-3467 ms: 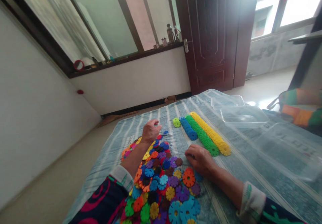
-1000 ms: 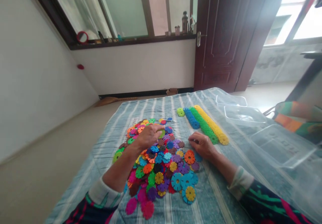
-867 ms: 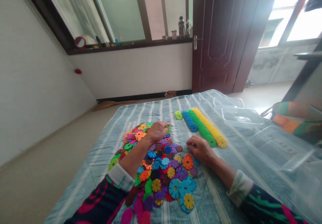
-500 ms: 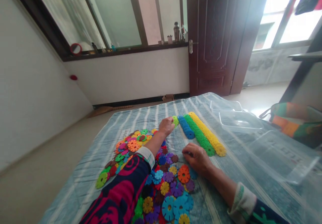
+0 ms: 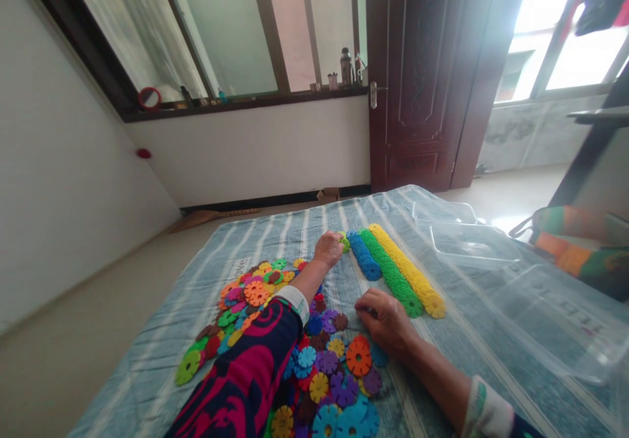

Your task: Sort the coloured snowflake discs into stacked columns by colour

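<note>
My left hand (image 5: 329,248) reaches to the far side of the bed, its fingers closed on a light green disc (image 5: 344,243) beside the top of the blue row (image 5: 364,256). Right of that lie a longer green row (image 5: 392,273) and a yellow row (image 5: 409,271) of overlapping notched discs. My right hand (image 5: 383,318) rests near the lower end of the green row, fingers curled together; whether something small is between them is hidden. A mixed pile of coloured discs (image 5: 326,362) spreads under and around my left forearm.
Clear plastic containers (image 5: 555,320) and lids (image 5: 472,242) lie on the striped bedcover (image 5: 162,333) at the right. A colourful bag (image 5: 574,241) is beyond them. A brown door (image 5: 417,77) and a window ledge with a flask (image 5: 346,67) stand behind.
The view has shifted slightly, so the bed and discs appear a little lower. My left hand stays at the light green disc, and my right hand has barely moved.
</note>
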The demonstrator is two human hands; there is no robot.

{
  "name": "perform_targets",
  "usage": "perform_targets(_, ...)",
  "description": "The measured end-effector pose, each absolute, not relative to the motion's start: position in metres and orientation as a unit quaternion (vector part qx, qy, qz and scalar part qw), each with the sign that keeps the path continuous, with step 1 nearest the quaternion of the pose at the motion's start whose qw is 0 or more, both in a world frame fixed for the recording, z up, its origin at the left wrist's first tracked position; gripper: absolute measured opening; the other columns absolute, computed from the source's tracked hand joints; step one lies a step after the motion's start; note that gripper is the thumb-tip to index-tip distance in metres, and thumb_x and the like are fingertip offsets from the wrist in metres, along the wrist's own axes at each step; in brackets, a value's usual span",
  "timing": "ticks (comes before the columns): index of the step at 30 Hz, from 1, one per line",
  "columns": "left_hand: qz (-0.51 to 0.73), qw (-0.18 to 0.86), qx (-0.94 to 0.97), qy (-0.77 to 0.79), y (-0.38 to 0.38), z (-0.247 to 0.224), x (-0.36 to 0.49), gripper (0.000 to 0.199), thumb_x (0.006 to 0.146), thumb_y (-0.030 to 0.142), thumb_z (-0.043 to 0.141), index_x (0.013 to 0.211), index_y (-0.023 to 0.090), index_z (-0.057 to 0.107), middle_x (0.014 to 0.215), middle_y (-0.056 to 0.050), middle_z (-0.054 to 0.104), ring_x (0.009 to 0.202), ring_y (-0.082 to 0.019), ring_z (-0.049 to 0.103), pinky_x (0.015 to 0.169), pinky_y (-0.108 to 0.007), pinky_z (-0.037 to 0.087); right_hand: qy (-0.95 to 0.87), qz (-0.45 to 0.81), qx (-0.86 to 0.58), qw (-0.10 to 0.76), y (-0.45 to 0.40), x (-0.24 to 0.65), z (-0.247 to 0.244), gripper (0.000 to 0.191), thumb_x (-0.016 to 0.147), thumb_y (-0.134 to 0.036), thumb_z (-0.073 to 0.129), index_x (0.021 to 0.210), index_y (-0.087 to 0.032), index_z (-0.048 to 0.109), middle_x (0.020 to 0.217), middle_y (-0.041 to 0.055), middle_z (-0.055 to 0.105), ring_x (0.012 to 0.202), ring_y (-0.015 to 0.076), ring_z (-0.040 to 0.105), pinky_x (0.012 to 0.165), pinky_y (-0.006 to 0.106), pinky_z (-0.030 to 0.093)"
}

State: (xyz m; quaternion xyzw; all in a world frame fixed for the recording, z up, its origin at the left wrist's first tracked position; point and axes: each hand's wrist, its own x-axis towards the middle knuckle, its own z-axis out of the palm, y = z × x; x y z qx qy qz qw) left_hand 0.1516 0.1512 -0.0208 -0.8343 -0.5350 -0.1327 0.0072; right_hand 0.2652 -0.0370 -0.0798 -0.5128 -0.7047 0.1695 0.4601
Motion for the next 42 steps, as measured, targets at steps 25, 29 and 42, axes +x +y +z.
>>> perform_targets(25,-0.136,0.018,-0.803,-0.581,0.137,-0.022,0.149,0.037,0.076,0.036,0.062,0.109,0.018,0.060,0.109,-0.010,0.066,0.100,-0.024,0.064,0.080,-0.030,0.048,-0.700,0.161,-0.511,0.472,-0.037,0.264,-0.079,0.016,0.078,-0.011,0.055,0.073,-0.022,0.065,0.076,0.0007,0.062,0.075,0.0138,0.059,0.069,0.023,0.043)
perform_targets(29,-0.132,0.011,-0.791,-0.598,0.137,-0.027,0.150,0.040,0.076,0.039,0.062,0.110,0.017,0.056,0.106,-0.012,0.069,0.098,-0.026,0.065,0.076,-0.031,0.048,-0.700,0.163,-0.510,0.472,-0.036,0.264,-0.080,0.016,0.078,-0.011,0.055,0.073,-0.022,0.065,0.076,0.0009,0.062,0.075,0.0138,0.059,0.069,0.023,0.043)
perform_targets(42,-0.127,-0.019,-0.782,-0.609,0.136,-0.023,0.152,0.043,0.077,0.033,0.061,0.118,0.021,0.053,0.100,-0.009,0.072,0.098,-0.024,0.066,0.076,-0.028,0.047,-0.703,0.164,-0.512,0.466,-0.035,0.265,-0.082,0.015,0.079,-0.011,0.055,0.073,-0.022,0.065,0.076,0.0009,0.062,0.074,0.0140,0.058,0.069,0.024,0.043)
